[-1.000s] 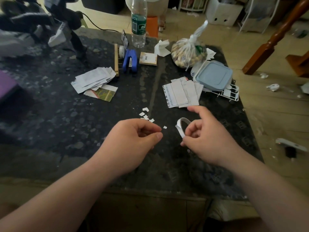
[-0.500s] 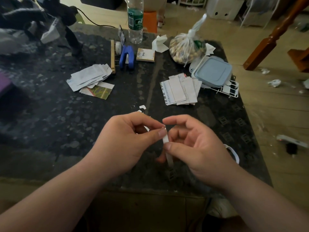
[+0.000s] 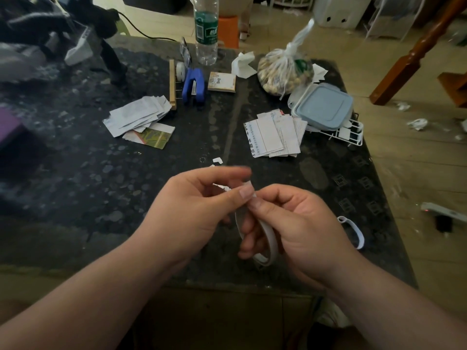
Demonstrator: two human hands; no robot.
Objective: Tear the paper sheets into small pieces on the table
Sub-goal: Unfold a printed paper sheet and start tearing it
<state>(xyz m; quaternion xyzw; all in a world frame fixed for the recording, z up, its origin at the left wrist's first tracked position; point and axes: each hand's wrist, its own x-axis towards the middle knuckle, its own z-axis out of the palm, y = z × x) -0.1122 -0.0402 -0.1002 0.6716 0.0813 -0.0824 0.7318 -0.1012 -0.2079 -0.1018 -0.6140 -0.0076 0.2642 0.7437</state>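
Left hand point(image 3: 192, 210) and right hand point(image 3: 298, 223) pinch the paper strip point(image 3: 270, 238), grips adjoining; tearing close to both pinches should keep pieces small, like the scraps point(image 3: 217, 160) at 12 o'clock.

Black table point(image 3: 75, 173), grey pebble mottling. Blue stapler point(image 3: 193, 85); clear bottle point(image 3: 206, 34) with green label just behind it, pale blue lid point(image 3: 326, 107) to its right. White paper strip point(image 3: 269, 236) in front of the stapler.

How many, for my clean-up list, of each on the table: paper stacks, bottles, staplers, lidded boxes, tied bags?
Paper stacks: 2
Plastic bottle: 1
Blue stapler: 1
Lidded box: 1
Tied bag: 1
Total: 6
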